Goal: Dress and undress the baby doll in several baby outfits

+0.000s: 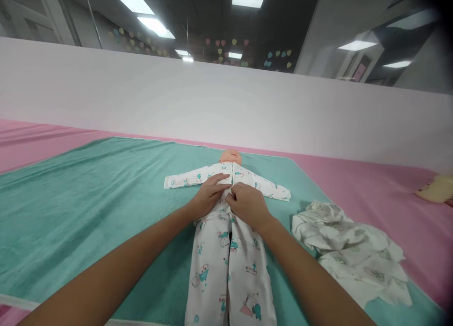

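Note:
A baby doll (230, 157) lies on its back, head at the far end, dressed in a white long-sleeved top (193, 178) and white trousers (208, 274) with a teal print. My left hand (211, 194) rests on the chest of the top, its fingers stretched out toward the front opening. Beside it, my right hand (249, 201) is closed, pinching the edge of the top near the middle of the body. Its fingertips are partly hidden, so the exact bit of cloth in them is unclear. Both sleeves spread out sideways.
Under the doll is a teal blanket (106, 213) over a pink sheet (339, 184). A crumpled white printed cloth (350, 250) lies to the right. A pale yellowish object (437, 189) sits at the far right edge. Behind stands a low white wall (177, 104) below dark glass.

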The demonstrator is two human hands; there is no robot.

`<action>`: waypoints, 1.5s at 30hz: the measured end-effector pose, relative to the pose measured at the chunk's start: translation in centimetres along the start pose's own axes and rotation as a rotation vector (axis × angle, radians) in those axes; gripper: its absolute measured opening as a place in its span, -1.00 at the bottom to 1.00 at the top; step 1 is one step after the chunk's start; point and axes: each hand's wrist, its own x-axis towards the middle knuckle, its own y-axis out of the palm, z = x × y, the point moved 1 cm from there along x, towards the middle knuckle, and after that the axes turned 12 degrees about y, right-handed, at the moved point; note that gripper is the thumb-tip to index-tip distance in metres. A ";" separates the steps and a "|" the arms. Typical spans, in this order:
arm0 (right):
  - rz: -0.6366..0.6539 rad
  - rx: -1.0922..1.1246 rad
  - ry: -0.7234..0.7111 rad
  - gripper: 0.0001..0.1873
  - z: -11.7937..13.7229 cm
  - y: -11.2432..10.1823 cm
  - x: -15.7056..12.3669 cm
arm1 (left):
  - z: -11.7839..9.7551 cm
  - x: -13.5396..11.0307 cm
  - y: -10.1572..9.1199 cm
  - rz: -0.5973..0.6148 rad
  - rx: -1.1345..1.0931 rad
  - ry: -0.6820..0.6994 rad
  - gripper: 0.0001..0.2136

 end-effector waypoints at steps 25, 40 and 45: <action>0.162 0.470 -0.072 -0.73 -2.1 -0.2 1.3 | -0.9 0.5 -0.4 0.055 -0.006 -0.108 -0.70; 0.134 0.605 0.065 -0.76 -2.7 0.2 1.8 | -0.8 0.4 -0.2 0.039 -0.024 -0.110 -0.73; 0.144 0.642 0.084 -0.77 -2.8 0.4 1.8 | -1.0 0.5 -0.4 0.051 -0.018 -0.124 -0.74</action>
